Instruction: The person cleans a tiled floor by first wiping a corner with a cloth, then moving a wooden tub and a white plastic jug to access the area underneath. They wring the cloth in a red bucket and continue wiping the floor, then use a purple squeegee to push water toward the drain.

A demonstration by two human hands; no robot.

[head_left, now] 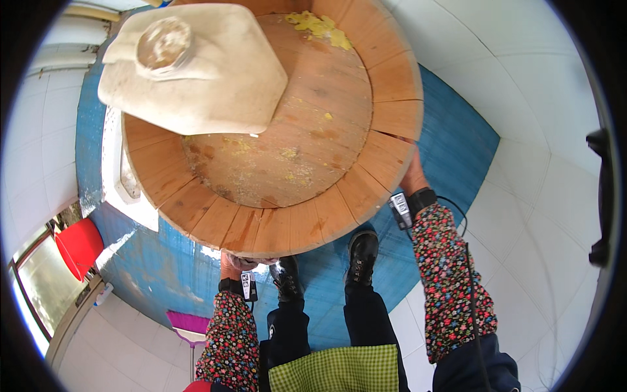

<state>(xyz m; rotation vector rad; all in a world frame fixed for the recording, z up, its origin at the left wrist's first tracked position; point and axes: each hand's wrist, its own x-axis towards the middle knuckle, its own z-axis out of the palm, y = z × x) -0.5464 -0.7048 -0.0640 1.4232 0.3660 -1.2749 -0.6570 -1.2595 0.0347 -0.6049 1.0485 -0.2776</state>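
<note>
A round wooden tub with slatted sides fills the upper middle, wet stains and yellow crumbs on its flat bottom. Over its left part rests an off-white plastic jerrycan with a wide round neck. At the tub's right outer side is my right hand, its fingers curled behind the slats and mostly hidden. My left hand is below the near rim, closed around a crumpled greyish thing that looks like a cloth. The rim hides part of that hand. Both wrists wear black straps with small devices.
Blue flooring lies around the tub, bordered by white tiles. My black boots stand at the near rim. On the left are a red bucket and a purple broom. A dark cable runs along my right arm.
</note>
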